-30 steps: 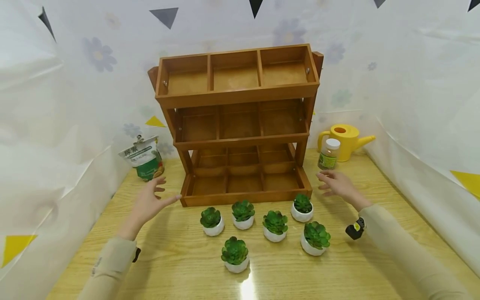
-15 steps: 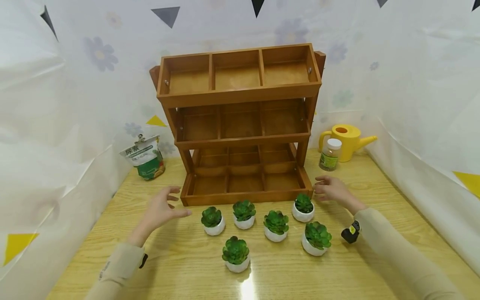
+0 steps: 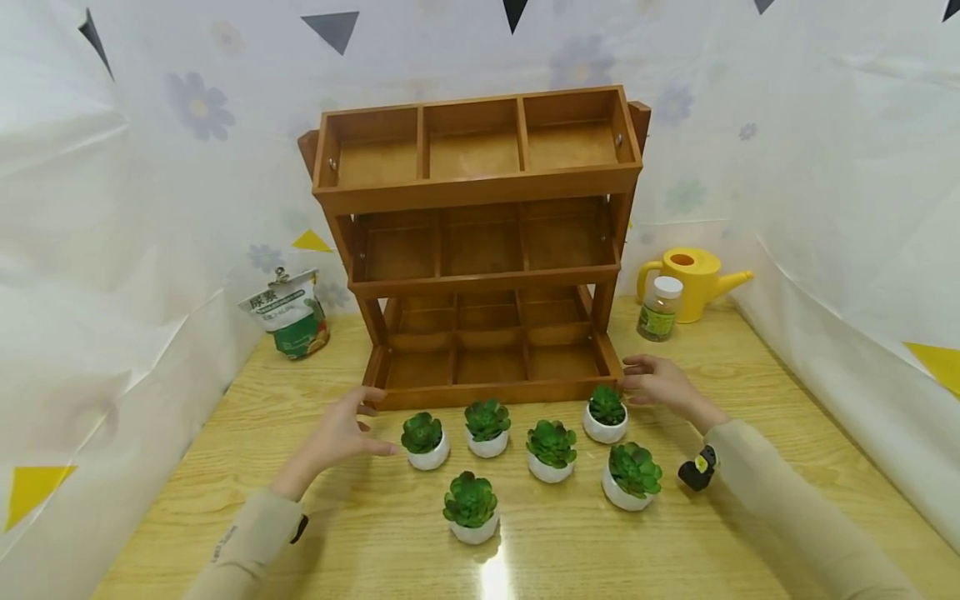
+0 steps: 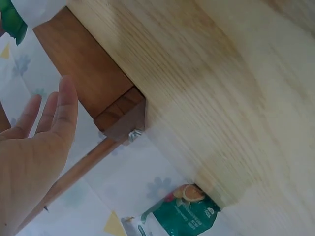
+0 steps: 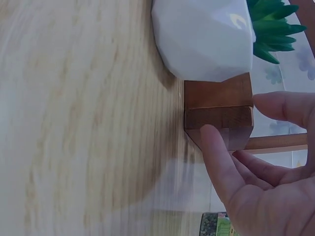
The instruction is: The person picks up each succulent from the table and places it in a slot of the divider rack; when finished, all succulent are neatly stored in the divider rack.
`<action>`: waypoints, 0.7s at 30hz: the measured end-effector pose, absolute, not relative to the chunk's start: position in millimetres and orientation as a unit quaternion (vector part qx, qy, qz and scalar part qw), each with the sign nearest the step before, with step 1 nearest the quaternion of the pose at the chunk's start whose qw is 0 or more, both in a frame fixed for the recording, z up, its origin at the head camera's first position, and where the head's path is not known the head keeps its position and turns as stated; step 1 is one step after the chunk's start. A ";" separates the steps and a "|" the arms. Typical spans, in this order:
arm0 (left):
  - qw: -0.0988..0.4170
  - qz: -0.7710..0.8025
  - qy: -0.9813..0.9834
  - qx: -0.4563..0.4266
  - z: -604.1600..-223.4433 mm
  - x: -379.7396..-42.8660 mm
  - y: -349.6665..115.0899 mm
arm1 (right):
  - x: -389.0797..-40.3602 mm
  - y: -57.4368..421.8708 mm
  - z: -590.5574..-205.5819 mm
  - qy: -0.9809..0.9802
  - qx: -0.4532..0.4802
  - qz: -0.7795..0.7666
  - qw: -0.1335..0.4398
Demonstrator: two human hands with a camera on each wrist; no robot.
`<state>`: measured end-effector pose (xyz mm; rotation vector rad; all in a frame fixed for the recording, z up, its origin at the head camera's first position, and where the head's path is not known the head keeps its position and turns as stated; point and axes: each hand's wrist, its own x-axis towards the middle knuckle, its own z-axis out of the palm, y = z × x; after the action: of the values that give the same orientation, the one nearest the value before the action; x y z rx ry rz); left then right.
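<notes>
My left hand [image 3: 337, 437], fingers spread, is just left of the leftmost potted succulent [image 3: 424, 442], thumb pointing at its white pot. In the left wrist view the same hand [image 4: 37, 167] is by the front left corner of the wooden shelf [image 4: 88, 64], palm empty. At the opposite front corner is my right hand [image 3: 660, 385], next to another succulent [image 3: 604, 417]. The right wrist view puts its loosely bent fingers [image 5: 216, 152] right at the wooden corner [image 5: 219, 118], close by the white faceted pot [image 5: 204, 37].
Several more succulents [image 3: 551, 450] stand on the wood-grain table [image 3: 360, 542] in front of the three-tier shelf [image 3: 480, 196]. A clipped green-and-white bag [image 3: 296, 321] stands at back left. A lidded jar [image 3: 658, 310] and yellow watering can [image 3: 697, 279] stand at back right.
My left hand has moved right and toward me, from beside the shelf to the leftmost succulent. My right hand has come left and slightly down to the shelf corner. The succulents have not moved.
</notes>
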<state>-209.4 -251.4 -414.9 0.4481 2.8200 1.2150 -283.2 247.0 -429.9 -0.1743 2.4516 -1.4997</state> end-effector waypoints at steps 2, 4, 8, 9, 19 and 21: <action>0.021 0.392 0.908 0.149 -416.1 -209.8 -248.6 | -284.3 246.2 -432.0 0.849 -0.057 -0.508 0.130; 0.026 0.392 0.907 0.152 -417.8 -209.9 -245.6 | -285.0 245.6 -433.9 0.856 -0.056 -0.498 0.129; 0.037 0.398 0.903 0.155 -420.6 -209.6 -238.3 | -285.2 244.4 -437.1 0.869 -0.053 -0.475 0.125; 0.039 0.399 0.903 0.155 -421.3 -209.7 -236.6 | -285.3 244.2 -437.9 0.872 -0.051 -0.470 0.125; 0.052 0.387 0.906 0.161 -426.9 -211.6 -227.0 | -288.4 242.7 -446.5 0.876 -0.043 -0.467 0.115; 0.055 0.388 0.905 0.164 -428.1 -211.6 -225.7 | -289.2 242.8 -448.3 0.875 -0.040 -0.469 0.112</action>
<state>-211.6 -225.7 -428.1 0.4968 2.7480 1.1783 -289.2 242.8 -448.3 -0.1188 2.5696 -1.3766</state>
